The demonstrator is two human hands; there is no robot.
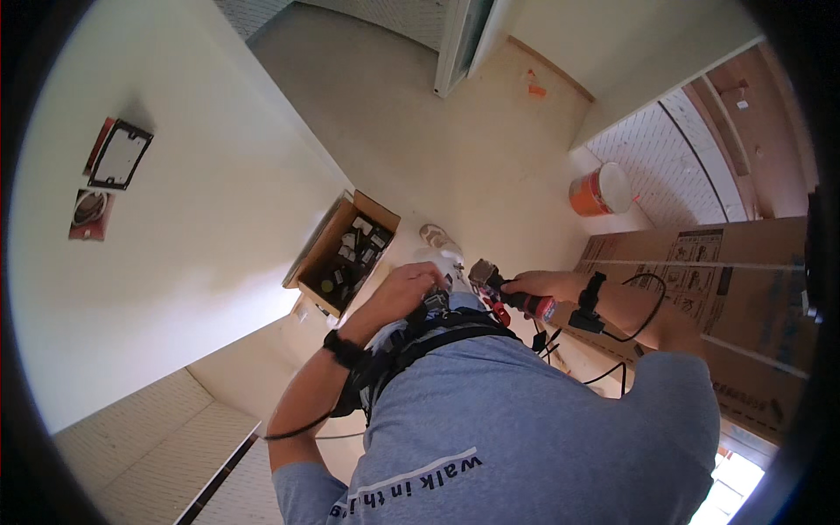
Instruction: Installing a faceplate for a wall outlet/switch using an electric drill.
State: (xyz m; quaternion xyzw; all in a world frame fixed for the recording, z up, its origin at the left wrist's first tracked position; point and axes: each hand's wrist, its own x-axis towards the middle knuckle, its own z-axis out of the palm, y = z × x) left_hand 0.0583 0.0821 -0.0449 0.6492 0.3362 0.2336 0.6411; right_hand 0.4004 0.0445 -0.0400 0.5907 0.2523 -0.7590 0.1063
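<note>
Here: right hand (535, 284) grips red-handled tool (516, 302) | left hand (409, 289) touches metal part (436, 300)

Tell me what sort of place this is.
Probably a room under renovation or construction: open electrical boxes in a bare cream wall, an orange plastic bucket on the floor, and an open cardboard box of small parts.
</note>
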